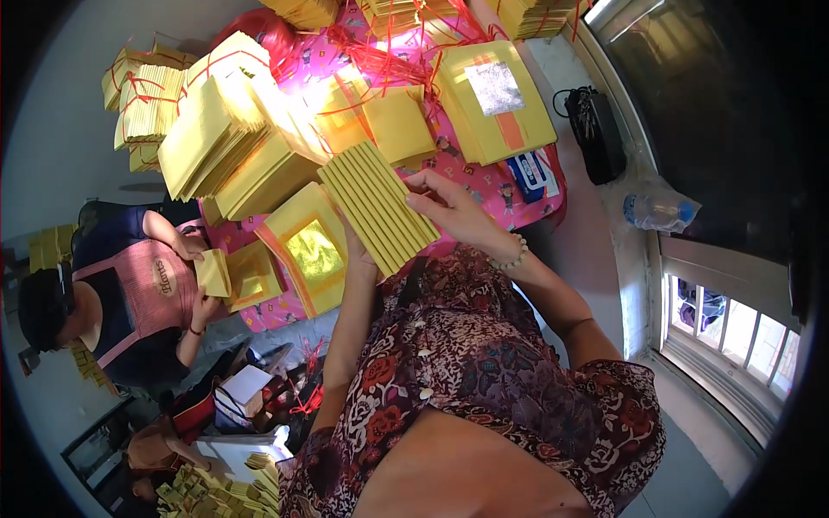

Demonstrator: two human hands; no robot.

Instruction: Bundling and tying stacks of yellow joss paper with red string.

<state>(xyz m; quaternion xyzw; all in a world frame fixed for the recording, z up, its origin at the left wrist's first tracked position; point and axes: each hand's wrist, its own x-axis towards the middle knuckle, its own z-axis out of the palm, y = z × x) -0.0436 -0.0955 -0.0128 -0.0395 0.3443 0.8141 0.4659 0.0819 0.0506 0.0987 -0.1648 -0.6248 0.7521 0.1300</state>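
A pleated yellow paper (378, 209) with several parallel folds is held up in front of me, tilted, over the table's near edge. My left hand (361, 252) grips it from the lower left, most of its fingers hidden behind the paper. At the paper's right edge, my right hand (447, 207) closes thumb and fingers on it; a beaded bracelet circles that wrist. Just left of the paper lies a stack of yellow sheets (332, 205) with a gold-foil square. Farther off sits another yellow stack (534, 95) with a silver square and an orange band.
Tall piles of yellow paper (203, 151), some tied with red string (371, 60), crowd the pink patterned tablecloth (484, 186). A blue and white packet (528, 177) lies at the right edge. On the left a co-worker (129, 276) in a pink apron folds yellow paper. A plastic bottle (661, 210) is by the window.
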